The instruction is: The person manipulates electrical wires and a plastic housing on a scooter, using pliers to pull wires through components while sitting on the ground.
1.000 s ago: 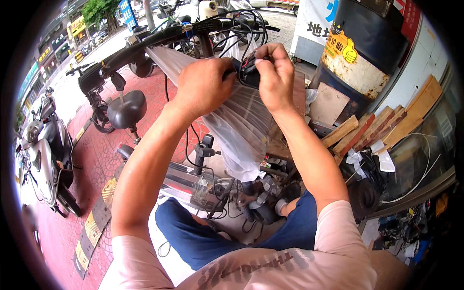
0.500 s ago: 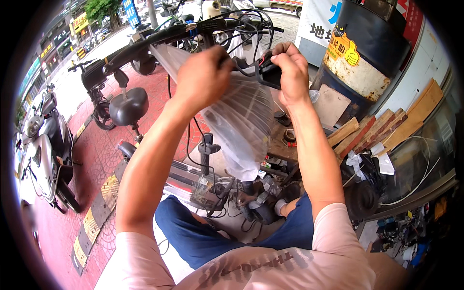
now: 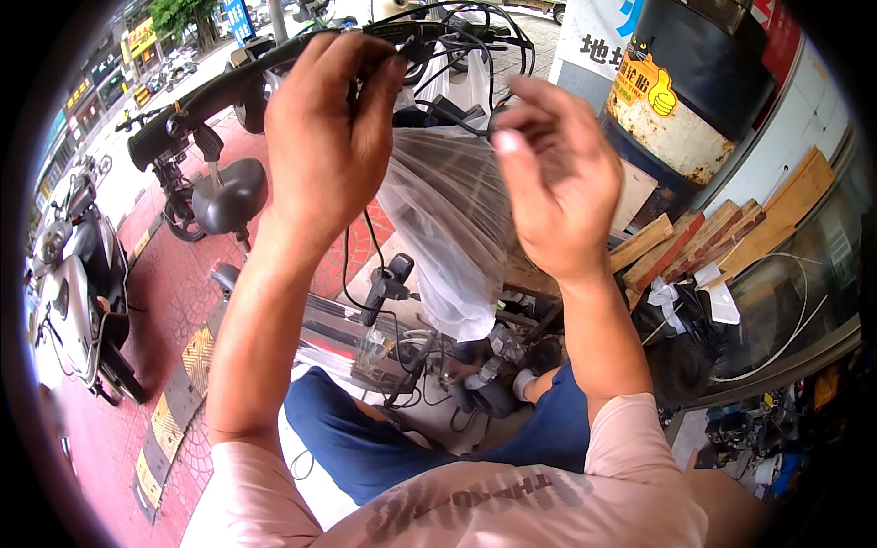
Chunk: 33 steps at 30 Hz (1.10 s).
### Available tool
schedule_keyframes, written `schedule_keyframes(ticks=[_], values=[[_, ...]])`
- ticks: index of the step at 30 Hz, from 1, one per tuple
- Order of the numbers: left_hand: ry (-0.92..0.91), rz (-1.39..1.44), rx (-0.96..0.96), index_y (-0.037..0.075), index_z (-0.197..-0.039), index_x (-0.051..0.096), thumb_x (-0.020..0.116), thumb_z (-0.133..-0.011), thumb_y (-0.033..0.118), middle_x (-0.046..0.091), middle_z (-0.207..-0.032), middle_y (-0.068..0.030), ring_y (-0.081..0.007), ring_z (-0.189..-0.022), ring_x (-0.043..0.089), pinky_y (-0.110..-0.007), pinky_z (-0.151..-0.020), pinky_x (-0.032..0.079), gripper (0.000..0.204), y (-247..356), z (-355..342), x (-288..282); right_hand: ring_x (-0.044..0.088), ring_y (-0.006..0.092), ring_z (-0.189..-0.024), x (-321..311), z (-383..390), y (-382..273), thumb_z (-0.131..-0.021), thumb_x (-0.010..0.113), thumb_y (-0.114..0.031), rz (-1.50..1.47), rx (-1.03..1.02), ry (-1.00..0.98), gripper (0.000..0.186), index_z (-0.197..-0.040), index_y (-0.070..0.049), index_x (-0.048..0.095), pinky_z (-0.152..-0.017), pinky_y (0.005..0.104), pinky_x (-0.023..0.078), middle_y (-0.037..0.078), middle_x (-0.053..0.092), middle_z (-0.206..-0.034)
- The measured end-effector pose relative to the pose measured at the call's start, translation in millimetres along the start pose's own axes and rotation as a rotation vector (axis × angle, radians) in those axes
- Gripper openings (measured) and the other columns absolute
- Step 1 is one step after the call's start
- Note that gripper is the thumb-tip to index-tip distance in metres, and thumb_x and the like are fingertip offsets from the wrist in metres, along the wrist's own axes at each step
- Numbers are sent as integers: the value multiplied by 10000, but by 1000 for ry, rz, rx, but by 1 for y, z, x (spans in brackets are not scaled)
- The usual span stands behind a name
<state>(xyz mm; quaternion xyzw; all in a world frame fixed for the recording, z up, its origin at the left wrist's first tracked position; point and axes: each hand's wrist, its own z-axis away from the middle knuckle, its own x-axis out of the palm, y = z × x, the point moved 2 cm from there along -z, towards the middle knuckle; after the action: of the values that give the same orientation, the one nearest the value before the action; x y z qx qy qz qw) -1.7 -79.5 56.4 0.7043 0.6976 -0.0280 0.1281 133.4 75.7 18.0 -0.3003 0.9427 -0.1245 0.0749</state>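
Note:
My left hand is raised at the black bar of the scooter, its fingers curled and pinched round something dark that I cannot make out. My right hand hangs in the air to the right, blurred, fingers loosely curled and apart, beside looping black cables. Below both hands a translucent plastic bag drapes down from the bar. A dark cable runs down past the bag toward the scooter's deck between my legs.
A black seat and a parked silver scooter stand on red paving to the left, beside a speed bump. A rusty drum, leaning wood planks and a wooden bench are at the right. Cluttered parts lie lower right.
My left hand has moved up and left to the bar. My right hand's fingers have loosened from the black piece they gripped and have moved apart from it.

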Motion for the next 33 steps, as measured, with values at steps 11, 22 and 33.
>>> schedule_keyframes(ticks=[11,22,33], values=[[55,289,-418,-8,-1165,696,619,-992,42,723,-1017,-73,-157,-876,681,-290,-745,531,196,-18,41,-29,673,121,-644,77,-22,29,-942,719,-100,-343,383,-224,138,-898,26,685,-605,297,535,69,724,-758],[60,815,-1026,11,-1083,652,627,-1036,192,500,-718,43,-70,-581,481,-261,-535,423,189,-50,104,-11,666,112,-640,96,-28,48,-954,730,-212,-265,609,-377,249,-957,37,729,-586,271,497,62,737,-780],[664,1370,-1034,104,-792,520,542,-1053,280,332,-592,48,-86,-480,290,-266,-434,259,315,-35,194,-144,626,137,-772,85,-6,9,-921,734,-131,-51,120,-243,224,-1074,34,737,-678,285,512,109,728,-974]])
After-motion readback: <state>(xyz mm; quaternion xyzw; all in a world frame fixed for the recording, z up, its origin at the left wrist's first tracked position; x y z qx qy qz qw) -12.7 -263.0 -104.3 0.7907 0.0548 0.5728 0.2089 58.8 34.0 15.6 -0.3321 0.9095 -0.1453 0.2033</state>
